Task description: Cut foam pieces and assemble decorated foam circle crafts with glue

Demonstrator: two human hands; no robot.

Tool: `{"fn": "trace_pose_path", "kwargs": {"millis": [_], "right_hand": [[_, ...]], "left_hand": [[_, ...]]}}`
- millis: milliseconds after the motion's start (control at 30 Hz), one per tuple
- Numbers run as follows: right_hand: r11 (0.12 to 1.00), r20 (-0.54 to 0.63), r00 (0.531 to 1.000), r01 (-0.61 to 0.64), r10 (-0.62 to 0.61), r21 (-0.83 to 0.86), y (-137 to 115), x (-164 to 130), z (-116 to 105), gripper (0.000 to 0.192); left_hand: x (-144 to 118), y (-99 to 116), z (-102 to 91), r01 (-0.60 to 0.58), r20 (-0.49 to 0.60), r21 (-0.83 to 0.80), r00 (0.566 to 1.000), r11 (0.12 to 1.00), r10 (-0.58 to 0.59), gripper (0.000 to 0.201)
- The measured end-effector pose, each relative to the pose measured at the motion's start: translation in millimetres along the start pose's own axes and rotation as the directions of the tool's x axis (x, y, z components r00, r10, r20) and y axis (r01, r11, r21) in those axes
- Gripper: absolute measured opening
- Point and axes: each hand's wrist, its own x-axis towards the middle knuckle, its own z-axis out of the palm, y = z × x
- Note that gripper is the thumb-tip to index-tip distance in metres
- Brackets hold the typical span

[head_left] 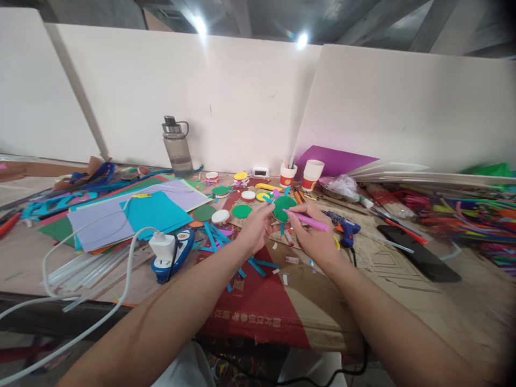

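My left hand is closed on the edge of a round green paper disc, which has short blue paper strips sticking out from its rim. My right hand grips a pink marker, its tip at the face of the disc. Beside my left hand lie another green disc and a white round lid. Loose blue paper strips are scattered below it on the red and brown cardboard. A blue glue gun rests just right of my right hand.
Coloured paper sheets and a blue power socket with white cables are on the left. A water bottle and paper cups stand at the back. A black phone and colourful pipe cleaners lie right.
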Motion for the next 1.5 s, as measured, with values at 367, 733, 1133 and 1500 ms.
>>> {"fn": "trace_pose_path", "kwargs": {"millis": [367,733,1133,1500], "right_hand": [[0.998,-0.032,0.999,0.024,-0.026,-0.052,0.3,0.3,0.3,0.009],[0.996,-0.052,0.998,0.041,-0.045,-0.076,2.1,1.5,1.4,0.007],[1.000,0.024,1.000,0.014,-0.014,-0.027,0.6,-1.3,4.4,0.009],[1.000,-0.060,0.998,-0.010,0.010,-0.008,4.5,-0.1,-0.2,0.010]], "left_hand": [[-0.8,-4.1,0.0,0.010,-0.016,-0.007,1.000,1.000,-0.010,0.024],[0.9,-7.3,-4.0,-0.016,0.011,0.010,1.000,1.000,0.016,0.026],[-0.5,-4.1,-2.8,-0.016,-0.003,-0.024,1.000,1.000,0.016,0.024],[0.0,-3.3,-2.3,-0.006,0.004,0.016,1.000,1.000,0.006,0.026]]}}
